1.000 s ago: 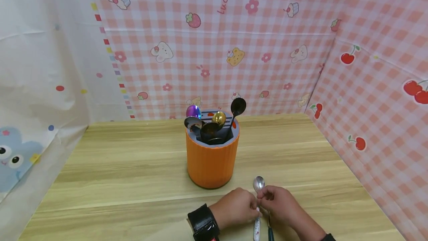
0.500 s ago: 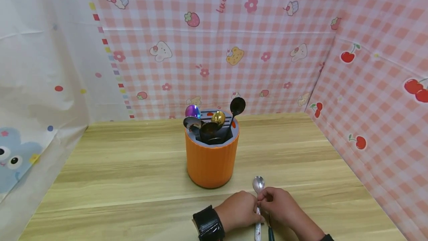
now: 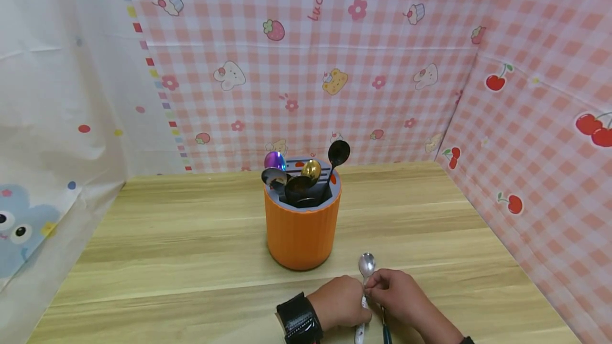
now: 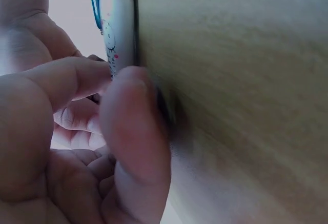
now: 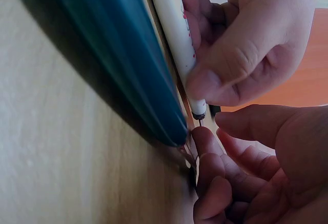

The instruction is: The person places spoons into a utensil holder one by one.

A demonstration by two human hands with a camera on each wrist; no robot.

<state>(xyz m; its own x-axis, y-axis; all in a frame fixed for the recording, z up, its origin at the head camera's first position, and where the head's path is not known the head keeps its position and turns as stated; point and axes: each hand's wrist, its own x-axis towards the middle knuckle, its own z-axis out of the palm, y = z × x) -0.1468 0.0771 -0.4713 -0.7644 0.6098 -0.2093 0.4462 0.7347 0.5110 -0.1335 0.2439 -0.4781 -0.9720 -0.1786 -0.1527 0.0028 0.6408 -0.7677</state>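
A silver spoon (image 3: 366,264) with a white, printed handle (image 4: 119,24) lies close to the tabletop. My left hand (image 3: 338,301) pinches this handle between thumb and finger. At the spoon's thin metal neck are the curled fingertips of my right hand (image 3: 399,295), which appear to pinch it; the exact contact is partly hidden. Beside the spoon, on the right, lies a second utensil with a teal handle (image 5: 118,49). Its far end is hidden by the right hand.
An orange ribbed utensil holder (image 3: 302,240) with a grey slotted top stands behind the hands. Several utensils stick out of it, among them a black ladle (image 3: 339,153), a purple-blue spoon (image 3: 274,160) and a gold spoon (image 3: 312,170). Checked cloth (image 3: 296,68) hangs behind the wooden table (image 3: 181,248).
The spoon's handle has swung slightly left, and its bowl has shifted a little left too. My left hand has moved a little right since one second ago. The right hand has barely moved.
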